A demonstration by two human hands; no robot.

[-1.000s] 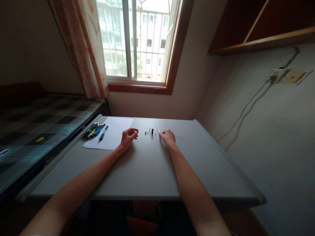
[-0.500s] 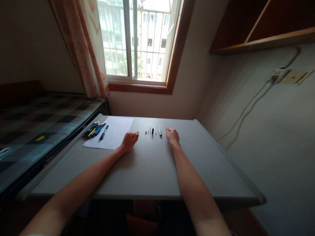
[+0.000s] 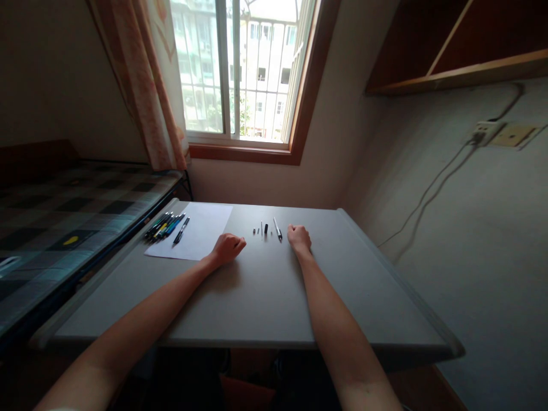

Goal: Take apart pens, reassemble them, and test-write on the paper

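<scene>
My left hand (image 3: 229, 249) rests as a loose fist on the table, by the right edge of a white paper sheet (image 3: 205, 225). My right hand (image 3: 299, 237) is also curled into a fist, just right of a silver-and-black pen barrel (image 3: 277, 228). Nothing shows in either hand. Between the fists lie separate pen parts: a black rubber grip (image 3: 266, 229), a thin refill (image 3: 262, 228) and several tiny pieces, one a small metallic piece (image 3: 254, 231). Neither hand touches them. On the paper a black pen (image 3: 181, 232) lies beside a heap of pens (image 3: 162, 226).
The grey table (image 3: 265, 302) has raised side edges. A bed with a checked mattress (image 3: 107, 194) stands at left, and a barred window (image 3: 244, 74) with a curtain (image 3: 149, 97) is beyond. Cables (image 3: 432, 180) hang from a wall socket (image 3: 486, 132) below a shelf (image 3: 462, 71).
My left fist has shifted slightly right and down, its fingers tucked a little more. My right thumb has drawn in against the fist. The pen parts and pens have stayed put.
</scene>
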